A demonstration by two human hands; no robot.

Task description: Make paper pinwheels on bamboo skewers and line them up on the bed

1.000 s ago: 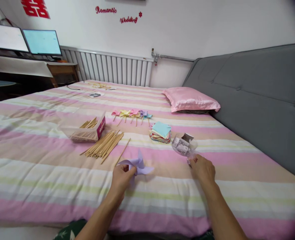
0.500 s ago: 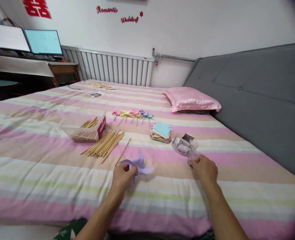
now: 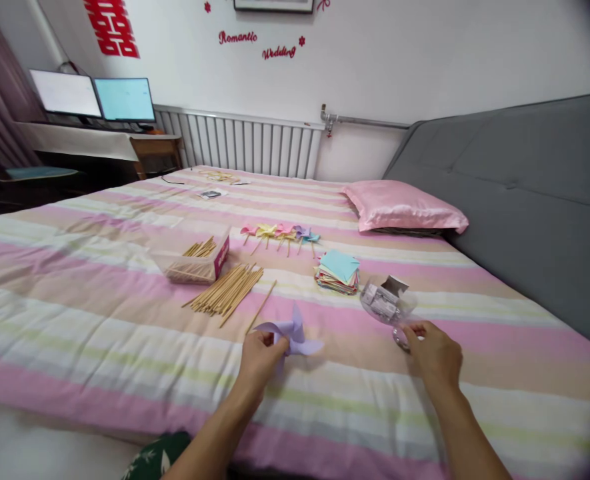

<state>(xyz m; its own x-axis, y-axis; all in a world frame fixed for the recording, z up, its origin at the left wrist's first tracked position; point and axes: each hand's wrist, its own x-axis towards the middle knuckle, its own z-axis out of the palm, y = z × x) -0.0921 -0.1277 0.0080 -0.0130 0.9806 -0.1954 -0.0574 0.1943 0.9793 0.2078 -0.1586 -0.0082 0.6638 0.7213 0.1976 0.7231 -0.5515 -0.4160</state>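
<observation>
My left hand (image 3: 261, 355) pinches a lilac paper pinwheel (image 3: 295, 337) at its middle, just above the bed. Over to the right, my right hand (image 3: 437, 357) has thumb and fingers drawn together at a small shiny round container (image 3: 400, 339). Whatever those fingertips hold is too small to make out. Right behind that lies a clear plastic container (image 3: 381, 303) with small packets in it. One loose wooden stick (image 3: 261, 307) lies beyond the pinwheel, beside a pile of wooden sticks (image 3: 227, 291).
A clear box (image 3: 192, 270) holds more sticks at left. Several finished pinwheels (image 3: 281, 233) lie in a row behind a stack of coloured paper squares (image 3: 338, 270). A pink pillow (image 3: 407, 205) rests near the grey headboard (image 3: 519, 193). Striped bedding (image 3: 355, 413) spreads underneath.
The view has shifted, so everything sits farther right and slightly lower. The left hand keeps its hold on the pinwheel. The right hand stays by the small container, which now shows more.
</observation>
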